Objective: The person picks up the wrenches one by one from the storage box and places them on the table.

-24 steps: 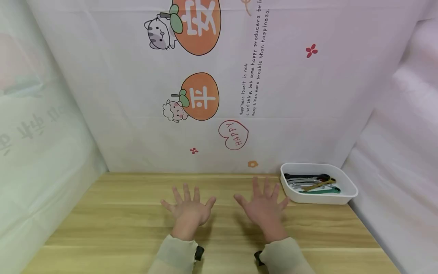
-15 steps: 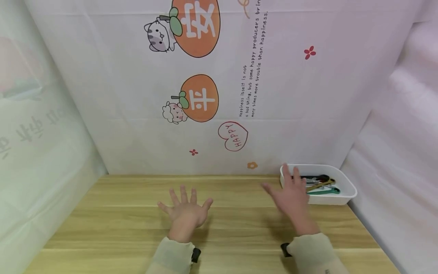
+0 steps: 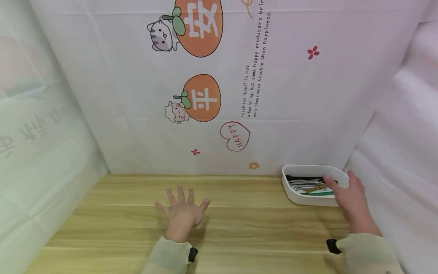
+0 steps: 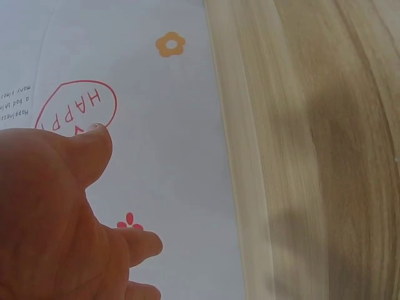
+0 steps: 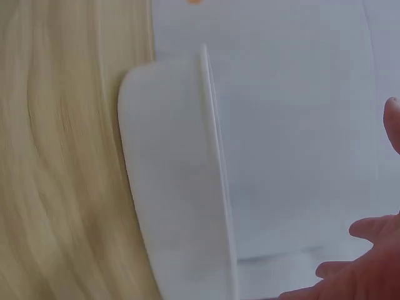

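My left hand [image 3: 183, 215] hovers over the wooden table with its fingers spread and nothing in it. In the left wrist view its thumb and fingertips [image 4: 147, 245] stick out straight. At the right end of a white tray [image 3: 295, 198] is my right hand [image 3: 354, 203], thumb and fingers apart, overlapping the tray's corner. Inside the tray lie several wrenches, among them a black one [image 3: 302, 177], silver ones [image 3: 301, 184], a gold one [image 3: 315, 189] and a green one [image 3: 316, 194]. The right wrist view has the tray's side wall [image 5: 178, 169], with the hand's fingers beyond its rim.
The tray stands on the wooden table [image 3: 239, 228] at the back right, close to the printed white cloth [image 3: 143, 144] hanging behind. White cloth [image 3: 403, 171] also hangs along the right side and the left side.
My right hand has swept right from the middle of the table, past the tray's left end, to its right end. The left hand has shifted slightly left, fingers still spread.
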The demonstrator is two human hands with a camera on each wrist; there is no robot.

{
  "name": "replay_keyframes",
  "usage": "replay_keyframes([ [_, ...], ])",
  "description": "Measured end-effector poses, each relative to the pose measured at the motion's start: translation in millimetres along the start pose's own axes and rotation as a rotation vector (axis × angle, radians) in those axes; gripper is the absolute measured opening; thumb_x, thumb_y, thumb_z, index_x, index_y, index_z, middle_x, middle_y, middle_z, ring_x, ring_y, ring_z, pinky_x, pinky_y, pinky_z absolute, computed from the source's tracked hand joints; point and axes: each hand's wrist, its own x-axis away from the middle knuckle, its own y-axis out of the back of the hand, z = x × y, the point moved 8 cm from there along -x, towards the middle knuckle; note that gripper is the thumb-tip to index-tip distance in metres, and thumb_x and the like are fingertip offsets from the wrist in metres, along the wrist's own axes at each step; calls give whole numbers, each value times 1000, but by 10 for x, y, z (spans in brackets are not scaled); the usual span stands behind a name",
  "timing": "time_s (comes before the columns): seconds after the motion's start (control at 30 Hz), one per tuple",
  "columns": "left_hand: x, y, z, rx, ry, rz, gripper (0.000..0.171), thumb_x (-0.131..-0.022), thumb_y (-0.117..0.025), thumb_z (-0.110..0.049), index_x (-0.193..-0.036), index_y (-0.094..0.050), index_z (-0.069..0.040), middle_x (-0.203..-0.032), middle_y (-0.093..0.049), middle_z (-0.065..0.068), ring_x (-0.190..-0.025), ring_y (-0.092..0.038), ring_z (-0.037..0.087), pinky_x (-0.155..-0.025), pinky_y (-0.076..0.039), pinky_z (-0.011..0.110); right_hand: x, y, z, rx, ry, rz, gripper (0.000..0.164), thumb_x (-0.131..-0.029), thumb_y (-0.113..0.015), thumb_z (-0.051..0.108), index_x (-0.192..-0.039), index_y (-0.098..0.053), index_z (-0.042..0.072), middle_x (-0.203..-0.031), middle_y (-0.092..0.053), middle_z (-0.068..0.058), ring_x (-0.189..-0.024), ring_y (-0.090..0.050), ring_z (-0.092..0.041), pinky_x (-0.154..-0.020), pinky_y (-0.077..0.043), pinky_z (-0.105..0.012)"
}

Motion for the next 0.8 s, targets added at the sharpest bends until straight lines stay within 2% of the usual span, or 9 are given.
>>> replay_keyframes([
  [0.03, -3, -4, 1, -1, 1, 2, 86, -93, -23, -75, -159, -28, -21, -164, -6, 16, -143, 12, 50, -94, 13, 83, -9, 63, -71, -35, -35, -8, 106, -93, -47, 65, -156, 15, 5, -156, 19, -33, -140, 8, -57, -107, -9, -74],
  [0.17, -13, -7, 10, 1, 4, 1, 85, -94, -24, -74, -159, -28, -20, -164, -6, 16, -143, 12, 50, -95, 13, 83, -63, 211, -373, -188, -178, 10, 111, -90, -49, 68, -153, 24, 14, -158, 22, -26, -141, -1, -55, -105, -27, -71],
  [0.27, -13, 4, 13, 7, 5, 0, 84, -94, -25, -73, -159, -28, -20, -164, -6, 16, -143, 12, 50, -94, 13, 83, -126, 228, -578, -309, -261, 34, 116, -87, -54, 69, -151, 28, 18, -158, 27, -19, -143, -2, -51, -98, -37, -70],
  [0.3, -13, 6, 14, 10, 4, 0, 84, -95, -25, -73, -159, -28, -20, -164, -6, 17, -143, 12, 50, -94, 13, 83, -146, 225, -637, -333, -281, 39, 117, -87, -55, 67, -150, 29, 18, -157, 29, -18, -143, 4, -49, -98, -33, -72],
  [0.37, -9, 14, 15, 9, 4, 0, 84, -95, -25, -73, -159, -27, -20, -164, -5, 17, -143, 12, 50, -94, 12, 83, -192, 213, -749, -362, -315, 40, 119, -86, -57, 66, -150, 29, 17, -157, 29, -19, -143, 3, -48, -94, -39, -69],
  [0.47, -8, 19, 18, 5, 4, 0, 85, -94, -23, -74, -159, -27, -20, -164, -5, 17, -143, 11, 50, -95, 11, 84, -255, 196, -885, -358, -345, 38, 119, -86, -59, 65, -151, 28, 13, -156, 26, -26, -144, 1, -48, -90, -48, -61],
  [0.6, -10, 3, 22, 1, 3, 1, 87, -93, -21, -76, -159, -27, -20, -164, -4, 17, -143, 11, 50, -94, 11, 84, -324, 165, -1003, -395, -358, 31, 113, -91, -61, 56, -153, 24, 14, -156, 25, -26, -144, 3, -47, -90, -51, -53],
  [0.7, -14, -13, 27, 3, 1, 0, 88, -92, -20, -77, -159, -27, -20, -164, -3, 17, -143, 12, 50, -94, 12, 84, -368, 119, -1060, -508, -364, 29, 106, -95, -62, 43, -154, 23, 19, -158, 27, -18, -145, 6, -41, -95, -49, -48],
  [0.8, -23, -28, 32, 5, -1, 0, 88, -92, -19, -77, -159, -27, -20, -164, -4, 17, -143, 12, 50, -93, 12, 84, -402, 69, -1105, -572, -356, 38, 101, -98, -61, 31, -154, 23, 19, -159, 25, -18, -145, 3, -39, -93, -52, -44],
])
